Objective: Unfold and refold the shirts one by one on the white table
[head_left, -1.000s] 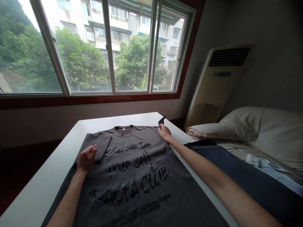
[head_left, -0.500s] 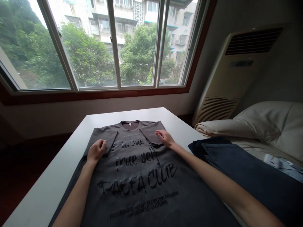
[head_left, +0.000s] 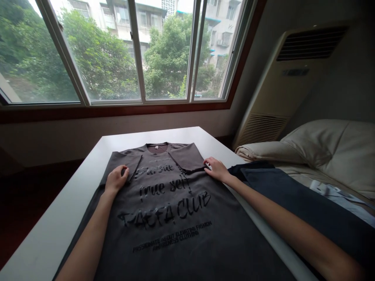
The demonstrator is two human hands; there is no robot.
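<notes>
Charcoal T-shirt lying flat on white table, collar pointing away, sleeves folded inward, print reading "Pursue", "true self", "CLUB", "PASSIONATE ABOUT ELEVATING FASHION". Left hand resting open against left sleeve; right hand resting open, fingers touching right sleeve. Navy cloth lying beside table, near pillow; beige air conditioner standing beside window.

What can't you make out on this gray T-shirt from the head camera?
In the head view:
- Hem of the gray T-shirt: cut off by the bottom edge.
- Neck label: too small to read.
- Top line of the print: partly hidden by the folded sleeve.
- Dark cloth: cut off by the right edge, crossed by the right forearm.
</notes>
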